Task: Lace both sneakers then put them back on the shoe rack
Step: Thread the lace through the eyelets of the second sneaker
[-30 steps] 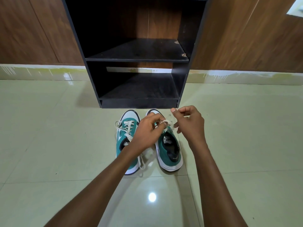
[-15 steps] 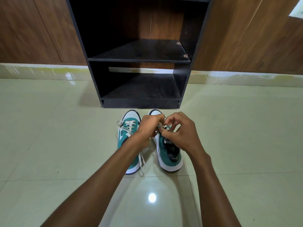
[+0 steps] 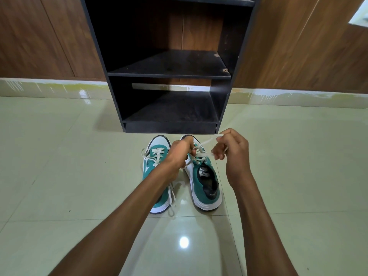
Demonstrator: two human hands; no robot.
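Both hands mid-frame, my right hand [image 3: 232,150] pinching white lace [image 3: 207,140], left hand [image 3: 179,154] gripping lace over right sneaker [image 3: 205,182], shoe rack [image 3: 171,127] edge just above, open floor [image 3: 298,166] either side.

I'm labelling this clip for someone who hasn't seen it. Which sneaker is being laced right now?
Find the black shoe rack against the wooden wall; two green-and-white sneakers stand on the tiles before it. It is the right sneaker, with its opening in plain view. Unlike its neighbour, both hands hold its white lace.
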